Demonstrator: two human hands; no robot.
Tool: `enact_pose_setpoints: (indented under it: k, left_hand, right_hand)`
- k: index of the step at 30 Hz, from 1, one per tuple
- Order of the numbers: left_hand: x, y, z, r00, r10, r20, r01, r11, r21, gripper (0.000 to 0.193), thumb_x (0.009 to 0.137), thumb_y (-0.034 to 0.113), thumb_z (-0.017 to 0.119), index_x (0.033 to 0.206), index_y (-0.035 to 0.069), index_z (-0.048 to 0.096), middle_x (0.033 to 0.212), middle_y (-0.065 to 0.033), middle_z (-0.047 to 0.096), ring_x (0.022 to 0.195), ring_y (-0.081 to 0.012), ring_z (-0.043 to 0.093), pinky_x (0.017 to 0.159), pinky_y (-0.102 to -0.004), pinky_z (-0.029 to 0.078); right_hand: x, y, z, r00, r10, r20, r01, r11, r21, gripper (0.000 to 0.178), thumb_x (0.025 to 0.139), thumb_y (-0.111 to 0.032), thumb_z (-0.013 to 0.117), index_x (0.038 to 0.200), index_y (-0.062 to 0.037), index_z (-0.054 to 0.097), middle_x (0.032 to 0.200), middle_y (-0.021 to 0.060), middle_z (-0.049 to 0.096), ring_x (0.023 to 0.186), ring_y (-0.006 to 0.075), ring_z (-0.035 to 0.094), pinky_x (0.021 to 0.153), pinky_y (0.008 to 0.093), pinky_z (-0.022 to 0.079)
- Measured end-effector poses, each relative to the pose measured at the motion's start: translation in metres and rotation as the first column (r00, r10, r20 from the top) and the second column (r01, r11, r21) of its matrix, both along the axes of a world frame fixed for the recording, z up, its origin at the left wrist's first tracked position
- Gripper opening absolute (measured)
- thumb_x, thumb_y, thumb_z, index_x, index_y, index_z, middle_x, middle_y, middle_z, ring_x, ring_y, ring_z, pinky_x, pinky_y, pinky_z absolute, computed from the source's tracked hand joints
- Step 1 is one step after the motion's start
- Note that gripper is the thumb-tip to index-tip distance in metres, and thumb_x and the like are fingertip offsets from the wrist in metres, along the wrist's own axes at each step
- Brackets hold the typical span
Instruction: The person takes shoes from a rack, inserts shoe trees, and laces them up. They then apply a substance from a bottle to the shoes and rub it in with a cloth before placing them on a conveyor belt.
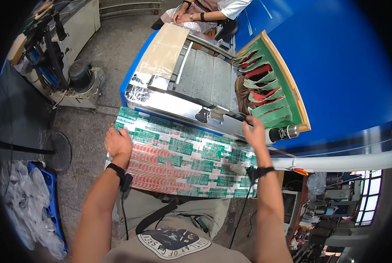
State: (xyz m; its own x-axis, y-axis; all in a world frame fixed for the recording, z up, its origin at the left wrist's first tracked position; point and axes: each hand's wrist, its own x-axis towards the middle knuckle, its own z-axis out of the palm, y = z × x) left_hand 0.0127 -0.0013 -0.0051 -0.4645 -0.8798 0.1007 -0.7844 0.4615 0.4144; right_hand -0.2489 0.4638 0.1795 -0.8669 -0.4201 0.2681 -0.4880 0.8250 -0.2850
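Observation:
My left hand (118,143) lies on the left end of a board (182,153) wrapped in green, white and red patterned tape, its fingers stretched out. Beyond the board stands a machine with a grey slatted conveyor (202,72) and a metal side rail (174,105). My right hand (255,135) is raised over the board's right end by the rail, thumb and forefinger apart, with nothing seen in it. Close to it is a black and silver cylinder (283,133). A brown shoe (242,94) sits at the conveyor's end, partly hidden by green and red curtain strips (261,81).
A wood-framed opening (294,83) leads into a large blue housing (327,57). Across the machine sits a person (200,15), hands together. At left are a motor (81,74) and a blue crate (51,197) with clear plastic bags. A white pipe (336,162) runs at right.

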Motion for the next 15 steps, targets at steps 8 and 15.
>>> enact_pose_setpoints:
  k: [8, 15]
  left_hand:
    - [-0.021, 0.004, -0.003, 0.999, 0.027, 0.042, -0.024, 0.998, -0.063, 0.036, 0.105, 0.034, 0.055, 0.119, 0.002, 0.065, 0.116, -0.0227, 0.071, 0.106, -0.0444, 0.068, 0.098, -0.0561, 0.051]
    - [-0.019, 0.001, 0.002, 1.0, -0.006, 0.006, 0.006, 1.0, -0.015, 0.038, 0.104, 0.032, 0.056, 0.122, 0.001, 0.065, 0.115, -0.0248, 0.071, 0.107, -0.0472, 0.067, 0.095, -0.0582, 0.05]
  right_hand:
    - [-0.194, -0.041, -0.017, 0.967, -0.117, -0.227, 0.17, 0.959, 0.226, 0.077, 0.093, -0.045, 0.081, 0.147, 0.0048, 0.058, 0.138, 0.0297, 0.066, 0.132, 0.0457, 0.06, 0.116, 0.0525, 0.047]
    - [-0.242, -0.083, 0.019, 0.952, -0.306, 0.023, 0.187, 0.638, 0.747, 0.077, 0.077, -0.066, 0.086, 0.12, -0.0014, 0.082, 0.126, 0.0266, 0.077, 0.118, 0.0413, 0.075, 0.101, 0.0475, 0.061]
